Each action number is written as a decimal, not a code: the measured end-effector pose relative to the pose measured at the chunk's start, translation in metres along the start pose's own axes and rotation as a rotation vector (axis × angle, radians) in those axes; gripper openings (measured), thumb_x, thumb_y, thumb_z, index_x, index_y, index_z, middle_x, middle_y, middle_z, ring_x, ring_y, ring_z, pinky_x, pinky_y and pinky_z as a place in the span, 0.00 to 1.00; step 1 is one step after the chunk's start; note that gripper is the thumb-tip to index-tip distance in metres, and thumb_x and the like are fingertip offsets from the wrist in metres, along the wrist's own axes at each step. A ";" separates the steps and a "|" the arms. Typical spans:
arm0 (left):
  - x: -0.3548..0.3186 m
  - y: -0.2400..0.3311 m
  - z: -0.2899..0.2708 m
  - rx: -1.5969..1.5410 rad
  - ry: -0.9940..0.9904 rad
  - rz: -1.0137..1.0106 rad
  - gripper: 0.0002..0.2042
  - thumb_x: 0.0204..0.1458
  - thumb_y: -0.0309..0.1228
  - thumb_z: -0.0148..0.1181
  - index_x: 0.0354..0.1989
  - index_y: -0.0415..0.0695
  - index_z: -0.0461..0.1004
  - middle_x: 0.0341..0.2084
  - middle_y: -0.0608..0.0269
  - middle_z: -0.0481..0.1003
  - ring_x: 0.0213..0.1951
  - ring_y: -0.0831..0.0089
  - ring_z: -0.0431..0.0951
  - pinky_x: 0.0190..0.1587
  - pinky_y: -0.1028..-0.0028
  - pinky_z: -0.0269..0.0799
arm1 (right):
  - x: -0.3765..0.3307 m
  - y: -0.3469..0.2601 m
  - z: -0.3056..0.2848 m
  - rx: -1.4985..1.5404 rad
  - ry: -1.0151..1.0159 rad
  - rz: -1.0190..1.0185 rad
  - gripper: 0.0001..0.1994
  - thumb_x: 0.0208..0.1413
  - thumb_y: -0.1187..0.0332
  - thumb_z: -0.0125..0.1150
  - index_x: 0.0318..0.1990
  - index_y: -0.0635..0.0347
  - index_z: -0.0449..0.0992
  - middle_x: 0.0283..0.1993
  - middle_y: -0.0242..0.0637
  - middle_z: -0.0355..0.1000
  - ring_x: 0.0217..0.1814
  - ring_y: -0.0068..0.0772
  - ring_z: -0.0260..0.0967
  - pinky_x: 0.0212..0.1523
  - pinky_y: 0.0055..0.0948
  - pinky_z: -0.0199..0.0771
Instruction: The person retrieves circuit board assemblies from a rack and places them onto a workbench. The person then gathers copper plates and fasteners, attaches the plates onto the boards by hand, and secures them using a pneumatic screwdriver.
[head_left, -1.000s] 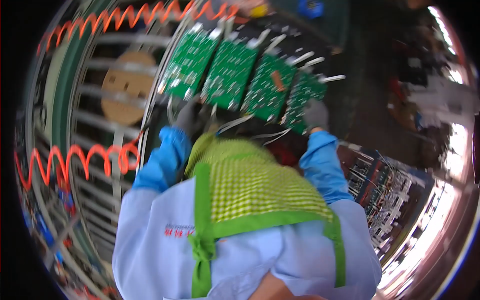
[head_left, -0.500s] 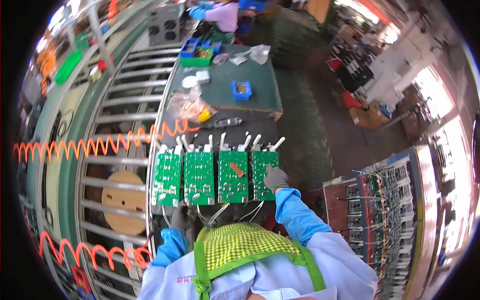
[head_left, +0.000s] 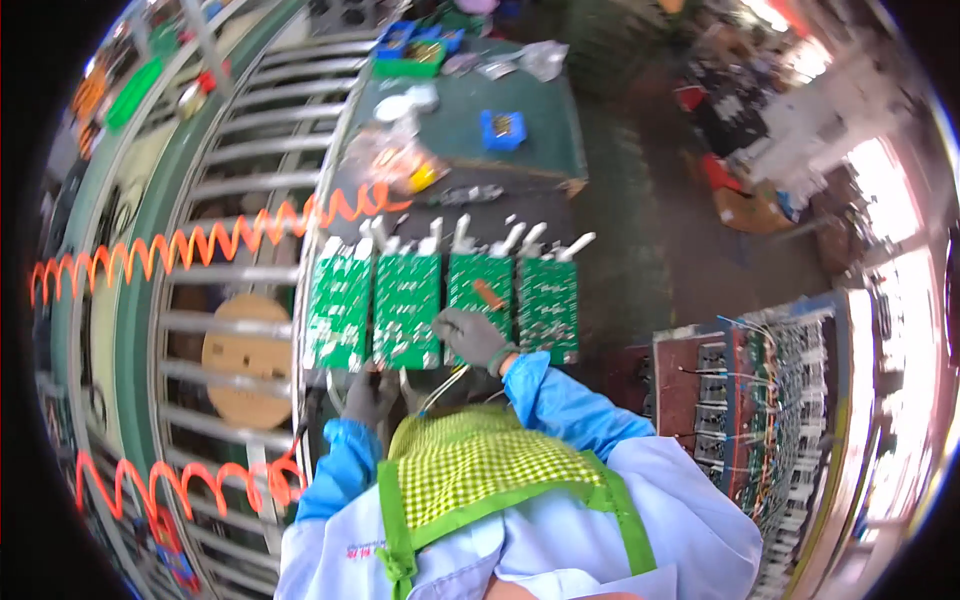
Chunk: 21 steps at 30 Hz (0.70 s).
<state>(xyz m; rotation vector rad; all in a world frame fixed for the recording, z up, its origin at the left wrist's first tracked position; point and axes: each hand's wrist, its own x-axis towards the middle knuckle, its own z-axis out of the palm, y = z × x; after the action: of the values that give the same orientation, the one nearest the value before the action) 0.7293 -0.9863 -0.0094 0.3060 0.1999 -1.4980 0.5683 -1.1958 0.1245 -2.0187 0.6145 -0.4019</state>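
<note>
Four-sided green circuit boards lie side by side in a row: a leftmost board point(head_left: 340, 310), a second board point(head_left: 407, 300), a third board point(head_left: 470, 275) and a rightmost board point(head_left: 548, 310). White posts stick up along their far edges. An orange-brown strip point(head_left: 488, 294) lies on the third board. My right hand point(head_left: 475, 338), grey-gloved, is over the third board's near part, its bent fingers together by the second board; what they hold is hidden. My left hand point(head_left: 368, 397), also gloved, is closed at the near edge between the two left boards, its contents unclear.
An orange coiled hose point(head_left: 200, 243) crosses the roller conveyor point(head_left: 235, 187) at left. Beyond the boards lie a dark handheld tool point(head_left: 470, 193), a plastic bag point(head_left: 385, 160) and a blue bin point(head_left: 503, 130). A rack of boards point(head_left: 770, 420) stands at right.
My right hand has moved left from the rightmost board to the third one. My left hand stays by the near edge between the left boards. The whole view has shifted.
</note>
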 end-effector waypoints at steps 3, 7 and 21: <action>-0.008 -0.017 -0.003 1.279 0.263 0.447 0.13 0.55 0.21 0.50 0.50 0.41 0.67 0.36 0.64 0.73 0.38 0.79 0.72 0.39 0.79 0.67 | 0.010 0.002 0.047 -0.086 -0.104 -0.032 0.10 0.54 0.62 0.57 0.38 0.57 0.76 0.35 0.45 0.74 0.37 0.43 0.74 0.37 0.34 0.73; 0.004 -0.014 0.041 0.423 0.370 0.177 0.05 0.58 0.31 0.50 0.37 0.44 0.68 0.24 0.68 0.65 0.26 0.80 0.65 0.27 0.81 0.62 | 0.028 0.002 0.065 -0.031 -0.166 -0.109 0.10 0.54 0.65 0.56 0.39 0.61 0.75 0.35 0.44 0.74 0.37 0.47 0.73 0.38 0.36 0.73; 0.004 -0.019 0.045 0.500 0.225 0.317 0.09 0.57 0.32 0.49 0.41 0.43 0.72 0.34 0.63 0.73 0.35 0.75 0.71 0.39 0.80 0.68 | 0.035 -0.006 0.095 -0.545 -0.344 -0.460 0.09 0.49 0.65 0.58 0.39 0.52 0.74 0.39 0.38 0.70 0.42 0.43 0.68 0.40 0.38 0.70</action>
<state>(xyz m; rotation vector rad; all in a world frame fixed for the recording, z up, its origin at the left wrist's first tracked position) 0.7083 -1.0056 0.0304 0.8691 -0.0499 -1.1797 0.6475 -1.1465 0.0840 -2.6817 0.0301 -0.1477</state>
